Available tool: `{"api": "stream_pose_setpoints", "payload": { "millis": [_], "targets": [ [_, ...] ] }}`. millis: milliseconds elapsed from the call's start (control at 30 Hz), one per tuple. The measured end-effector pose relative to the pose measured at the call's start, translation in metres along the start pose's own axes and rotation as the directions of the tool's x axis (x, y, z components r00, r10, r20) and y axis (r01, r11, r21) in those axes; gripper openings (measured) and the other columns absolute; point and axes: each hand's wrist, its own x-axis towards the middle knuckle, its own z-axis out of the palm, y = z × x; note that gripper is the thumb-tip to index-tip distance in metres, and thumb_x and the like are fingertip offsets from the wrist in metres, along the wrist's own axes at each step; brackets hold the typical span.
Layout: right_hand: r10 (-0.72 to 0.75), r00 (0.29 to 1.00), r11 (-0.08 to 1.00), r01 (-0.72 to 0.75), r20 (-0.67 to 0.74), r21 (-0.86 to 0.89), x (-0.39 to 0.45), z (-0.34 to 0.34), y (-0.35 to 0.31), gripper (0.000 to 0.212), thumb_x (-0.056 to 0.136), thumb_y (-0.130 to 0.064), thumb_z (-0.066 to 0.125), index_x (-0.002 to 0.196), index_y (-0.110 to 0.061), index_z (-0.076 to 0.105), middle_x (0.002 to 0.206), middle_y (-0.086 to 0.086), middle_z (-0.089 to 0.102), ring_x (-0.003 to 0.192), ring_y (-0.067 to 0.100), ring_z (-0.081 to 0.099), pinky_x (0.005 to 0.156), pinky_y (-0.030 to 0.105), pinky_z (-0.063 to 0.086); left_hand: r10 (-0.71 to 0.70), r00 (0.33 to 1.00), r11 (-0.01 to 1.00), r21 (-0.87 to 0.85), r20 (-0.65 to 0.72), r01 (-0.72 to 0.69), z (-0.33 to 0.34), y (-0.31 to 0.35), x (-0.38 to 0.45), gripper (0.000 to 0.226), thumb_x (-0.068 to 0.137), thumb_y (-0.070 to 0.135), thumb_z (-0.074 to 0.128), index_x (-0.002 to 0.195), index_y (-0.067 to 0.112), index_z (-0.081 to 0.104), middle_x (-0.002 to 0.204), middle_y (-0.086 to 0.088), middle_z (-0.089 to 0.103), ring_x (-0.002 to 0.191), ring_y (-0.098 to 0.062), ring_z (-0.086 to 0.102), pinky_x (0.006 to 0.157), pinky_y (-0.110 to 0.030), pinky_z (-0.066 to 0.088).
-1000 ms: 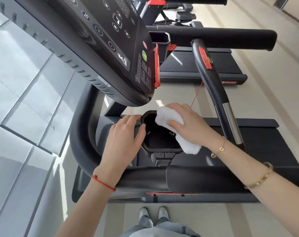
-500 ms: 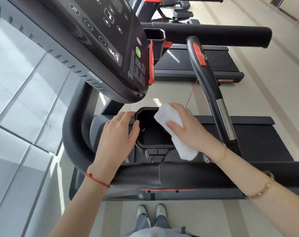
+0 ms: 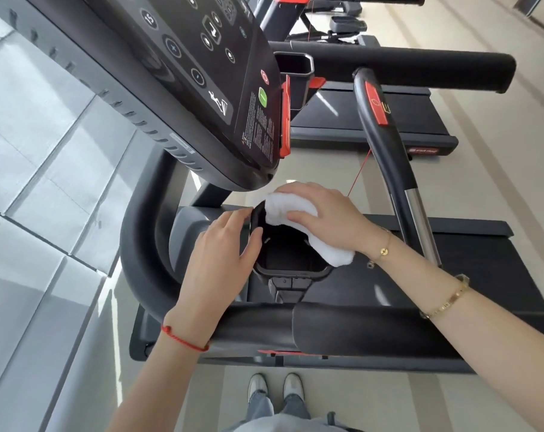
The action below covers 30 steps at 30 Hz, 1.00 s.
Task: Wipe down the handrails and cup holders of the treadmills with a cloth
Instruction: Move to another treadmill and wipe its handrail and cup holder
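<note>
The right hand (image 3: 323, 216) is gripping a white cloth (image 3: 292, 224), fingers curled over its top and thumb lying along its near side, and is pressing it onto the far rim of the cup holder (image 3: 291, 269). The cloth's loose tail is trailing back under the wrist, draping over the holder's right edge. Just left of that hand, the left hand (image 3: 221, 260) is resting on the holder's left rim, fingers nearly straight and thumb lying against the rim's inner edge; it is steadying, not clasping anything.

The cloth is looking soft, thick and light, bunching easily, so it is probably best held as a wad in the palm, with the fingers pushing it into the holder's corners. Its dangling end is likely to drag or snag unless gathered up. The holder is looking like rigid black plastic, fixed under the console (image 3: 177, 88), so it should take firm pressure without shifting.

The padded handrail (image 3: 373, 328) is lying across below both wrists, nearer the body, and a curved bar (image 3: 386, 151) is rising just right of the right hand.
</note>
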Motion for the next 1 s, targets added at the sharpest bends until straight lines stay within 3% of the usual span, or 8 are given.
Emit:
{"api": "stream_pose_setpoints", "payload": {
  "millis": [167, 300, 367, 500, 600, 700, 900, 1000],
  "targets": [
    [0.159, 0.987, 0.980, -0.154, -0.035, 0.123, -0.045, 0.006, 0.003, 0.056, 0.099, -0.037, 0.047, 0.149, -0.038, 0.022, 0.143, 0.002, 0.037, 0.121, 0.024, 0.047, 0.088, 0.027, 0.031, 0.012, 1.000, 1.000, 0.003, 0.010, -0.012, 0.000, -0.002, 0.000, 0.041, 0.098, 0.030, 0.053, 0.134, 0.012, 0.056, 0.120, -0.004, 0.065, 0.109, -0.025, 0.061, 0.092, -0.040, 0.050],
    [0.194, 0.977, 0.951, -0.165, -0.086, 0.262, -0.089, 0.002, -0.004, 0.054, 0.101, -0.039, 0.041, 0.151, -0.036, 0.021, 0.152, -0.010, 0.032, 0.133, 0.002, 0.033, 0.094, 0.008, 0.025, 0.049, 0.998, 0.999, 0.023, 0.032, -0.049, -0.002, -0.005, -0.002, 0.042, 0.099, 0.027, 0.049, 0.138, 0.010, 0.054, 0.122, -0.007, 0.065, 0.110, -0.026, 0.061, 0.093, -0.040, 0.049],
    [0.118, 0.986, 0.965, -0.085, -0.121, 0.248, -0.106, -0.007, -0.009, 0.049, 0.100, -0.044, 0.036, 0.148, -0.041, 0.028, 0.151, -0.020, 0.031, 0.136, -0.007, 0.028, 0.100, 0.000, 0.020, 0.069, 0.997, 0.997, 0.017, 0.043, -0.070, -0.005, -0.008, -0.005, 0.042, 0.100, 0.028, 0.044, 0.138, 0.011, 0.054, 0.122, -0.007, 0.065, 0.109, -0.028, 0.061, 0.093, -0.041, 0.049],
    [-0.087, 0.996, 0.996, 0.087, 0.010, -0.023, -0.119, -0.008, -0.026, 0.051, 0.098, -0.051, 0.028, 0.146, -0.038, 0.036, 0.153, -0.016, 0.031, 0.142, -0.005, 0.018, 0.112, 0.007, 0.008, 0.104, 0.994, 0.994, -0.046, 0.012, -0.104, -0.010, -0.012, -0.015, 0.035, 0.103, 0.025, 0.043, 0.134, 0.018, 0.056, 0.118, -0.001, 0.065, 0.105, -0.021, 0.061, 0.087, -0.029, 0.044],
    [-0.187, 0.969, 0.932, 0.227, 0.164, -0.281, -0.093, 0.007, -0.041, 0.045, 0.103, -0.041, 0.034, 0.142, -0.022, 0.044, 0.144, -0.004, 0.045, 0.135, 0.013, 0.035, 0.114, 0.018, 0.013, 0.101, 0.995, 0.993, -0.059, 0.017, -0.100, -0.009, -0.013, -0.019, 0.036, 0.102, 0.026, 0.043, 0.135, 0.019, 0.056, 0.117, 0.000, 0.066, 0.106, -0.017, 0.058, 0.085, -0.021, 0.039],
    [-0.126, 0.963, 0.939, 0.193, 0.239, -0.284, -0.072, 0.016, -0.051, 0.039, 0.102, -0.041, 0.039, 0.133, -0.020, 0.048, 0.123, -0.001, 0.056, 0.111, 0.022, 0.052, 0.096, 0.032, 0.035, 0.087, 0.996, 0.992, -0.091, 0.023, -0.085, -0.009, -0.014, -0.020, 0.036, 0.102, 0.026, 0.043, 0.136, 0.020, 0.056, 0.118, 0.001, 0.066, 0.109, -0.016, 0.057, 0.089, -0.027, 0.043],
    [-0.191, 0.955, 0.916, 0.257, 0.227, -0.309, -0.098, -0.008, -0.022, 0.038, 0.099, -0.037, 0.049, 0.132, -0.020, 0.051, 0.123, -0.004, 0.056, 0.117, 0.014, 0.045, 0.101, 0.020, 0.028, 0.083, 0.996, 0.994, -0.078, 0.036, -0.080, -0.011, -0.012, -0.020, 0.039, 0.101, 0.029, 0.044, 0.138, 0.019, 0.054, 0.123, 0.000, 0.065, 0.114, -0.019, 0.057, 0.097, -0.034, 0.045],
    [-0.181, 0.947, 0.891, 0.272, 0.265, -0.364, -0.076, 0.004, -0.037, 0.033, 0.101, -0.042, 0.041, 0.115, -0.016, 0.055, 0.104, -0.005, 0.057, 0.097, 0.018, 0.051, 0.081, 0.027, 0.032, 0.091, 0.994, 0.994, -0.063, 0.058, -0.087, -0.010, -0.010, -0.021, 0.040, 0.102, 0.026, 0.045, 0.140, 0.018, 0.052, 0.120, 0.001, 0.065, 0.111, -0.019, 0.058, 0.095, -0.033, 0.045]
  ]
}}
